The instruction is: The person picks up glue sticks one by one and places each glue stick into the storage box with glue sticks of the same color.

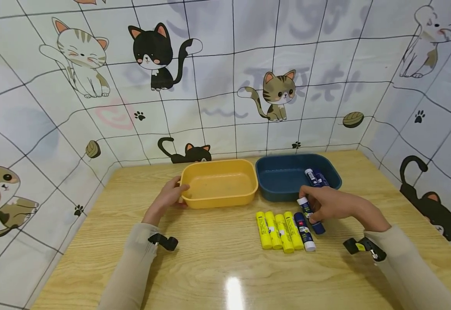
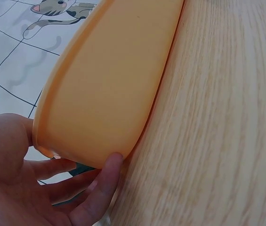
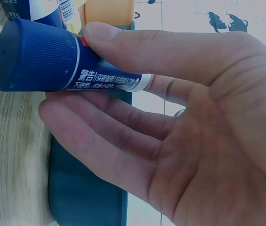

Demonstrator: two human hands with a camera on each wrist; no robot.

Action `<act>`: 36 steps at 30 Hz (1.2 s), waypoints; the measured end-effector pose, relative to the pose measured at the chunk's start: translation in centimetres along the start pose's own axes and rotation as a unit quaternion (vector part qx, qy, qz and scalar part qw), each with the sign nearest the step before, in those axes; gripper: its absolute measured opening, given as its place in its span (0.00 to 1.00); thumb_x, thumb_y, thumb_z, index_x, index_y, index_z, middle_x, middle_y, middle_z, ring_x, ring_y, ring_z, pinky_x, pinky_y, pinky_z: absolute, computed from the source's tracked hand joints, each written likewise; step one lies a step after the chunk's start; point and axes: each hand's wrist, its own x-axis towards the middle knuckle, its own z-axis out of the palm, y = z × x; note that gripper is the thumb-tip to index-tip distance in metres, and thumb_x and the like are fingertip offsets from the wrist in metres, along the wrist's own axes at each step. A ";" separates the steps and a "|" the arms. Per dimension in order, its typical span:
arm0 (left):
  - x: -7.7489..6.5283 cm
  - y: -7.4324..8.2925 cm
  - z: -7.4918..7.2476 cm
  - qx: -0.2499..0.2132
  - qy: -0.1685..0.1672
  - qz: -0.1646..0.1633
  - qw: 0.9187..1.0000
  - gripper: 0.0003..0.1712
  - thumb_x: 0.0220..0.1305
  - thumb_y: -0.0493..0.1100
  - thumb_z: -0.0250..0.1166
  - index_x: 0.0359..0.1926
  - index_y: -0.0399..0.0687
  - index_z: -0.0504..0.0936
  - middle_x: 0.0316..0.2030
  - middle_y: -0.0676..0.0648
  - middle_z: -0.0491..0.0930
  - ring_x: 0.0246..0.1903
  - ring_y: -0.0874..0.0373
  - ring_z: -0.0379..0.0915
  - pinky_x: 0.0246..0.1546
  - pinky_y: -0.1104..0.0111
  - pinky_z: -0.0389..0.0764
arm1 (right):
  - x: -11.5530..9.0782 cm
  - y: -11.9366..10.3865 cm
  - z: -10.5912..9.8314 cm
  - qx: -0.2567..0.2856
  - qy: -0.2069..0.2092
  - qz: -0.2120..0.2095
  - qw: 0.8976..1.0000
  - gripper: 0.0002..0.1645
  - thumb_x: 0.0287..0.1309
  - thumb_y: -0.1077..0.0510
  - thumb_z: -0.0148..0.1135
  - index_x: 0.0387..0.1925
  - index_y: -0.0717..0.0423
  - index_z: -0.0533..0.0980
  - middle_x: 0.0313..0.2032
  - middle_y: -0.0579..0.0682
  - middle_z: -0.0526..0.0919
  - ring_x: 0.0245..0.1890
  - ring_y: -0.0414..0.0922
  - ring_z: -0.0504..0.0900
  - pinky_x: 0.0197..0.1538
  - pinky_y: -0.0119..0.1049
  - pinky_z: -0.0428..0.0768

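Two trays are standing along the table's back edge [image 1: 151,170], before the backdrop [image 1: 225,129]: a left tray [image 1: 219,201] and, just beside it, a right tray [image 1: 283,194]. Two glue sticks [image 1: 320,176] are lying in the latter's right end. Five more [image 1: 284,233] are lying before it in a row, with another stick [image 3: 67,59] sitting just right of them in the right fingers [image 3: 76,125].
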 end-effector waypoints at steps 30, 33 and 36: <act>-0.2 0.3 0.1 -0.005 -0.002 0.009 1.000 0.32 0.70 0.47 0.54 0.71 0.50 0.57 0.58 0.36 0.68 0.45 0.47 0.76 0.34 0.55 0.87 | -0.9 -0.9 -0.9 -0.009 0.083 -0.031 0.996 0.29 0.53 0.55 0.69 0.53 0.51 0.64 0.30 0.46 0.77 0.24 0.39 0.75 0.27 0.31 0.75; -0.2 0.2 -0.1 0.004 0.000 0.011 1.000 0.31 0.70 0.48 0.54 0.71 0.50 0.59 0.57 0.36 0.70 0.43 0.49 0.76 0.32 0.58 0.88 | -0.9 -0.9 -0.9 -0.007 0.086 -0.032 0.996 0.29 0.54 0.54 0.69 0.53 0.51 0.64 0.31 0.46 0.77 0.26 0.39 0.75 0.27 0.31 0.75; -0.3 0.2 0.0 0.006 -0.002 0.007 1.000 0.30 0.70 0.48 0.54 0.70 0.50 0.59 0.57 0.37 0.70 0.42 0.49 0.77 0.33 0.57 0.88 | -0.9 -0.9 -0.8 -0.010 0.090 -0.028 0.995 0.30 0.54 0.53 0.69 0.54 0.51 0.64 0.31 0.46 0.78 0.26 0.38 0.76 0.28 0.31 0.76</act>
